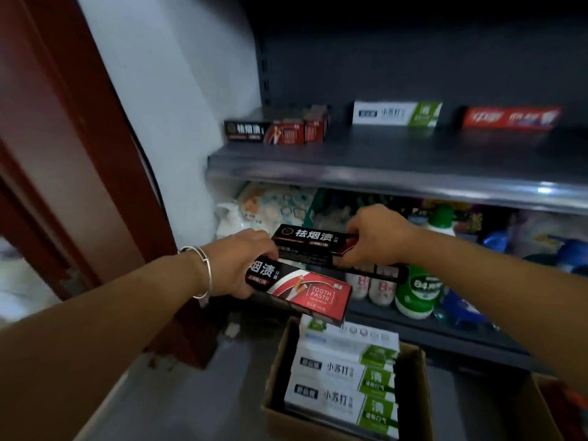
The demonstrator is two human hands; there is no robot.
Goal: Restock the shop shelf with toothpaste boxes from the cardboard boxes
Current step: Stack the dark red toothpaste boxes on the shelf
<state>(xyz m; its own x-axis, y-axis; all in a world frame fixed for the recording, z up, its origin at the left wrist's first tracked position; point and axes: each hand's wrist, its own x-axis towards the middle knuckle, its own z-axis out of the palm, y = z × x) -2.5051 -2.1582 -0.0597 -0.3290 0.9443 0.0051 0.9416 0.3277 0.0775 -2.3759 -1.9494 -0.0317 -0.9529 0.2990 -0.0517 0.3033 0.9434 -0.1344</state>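
Observation:
My left hand (237,264) grips a black-and-red toothpaste box (305,289) by its left end. My right hand (374,235) grips another black-and-red toothpaste box (313,241) by its right end, with further black boxes under it. Both are held in front of the lower shelf, above an open cardboard box (273,389) holding several white-and-green toothpaste boxes (346,374). On the grey upper shelf (381,167) stand black-and-red boxes (276,128) at the left, a white-and-green box (396,113) in the middle and a red box (510,117) at the right.
The lower shelf holds bottles (418,289), white packs (273,203) and blue items (569,249). A dark red door frame (79,138) and white wall stand at the left. A second cardboard box (547,405) edges in at the bottom right. The floor (178,399) is grey.

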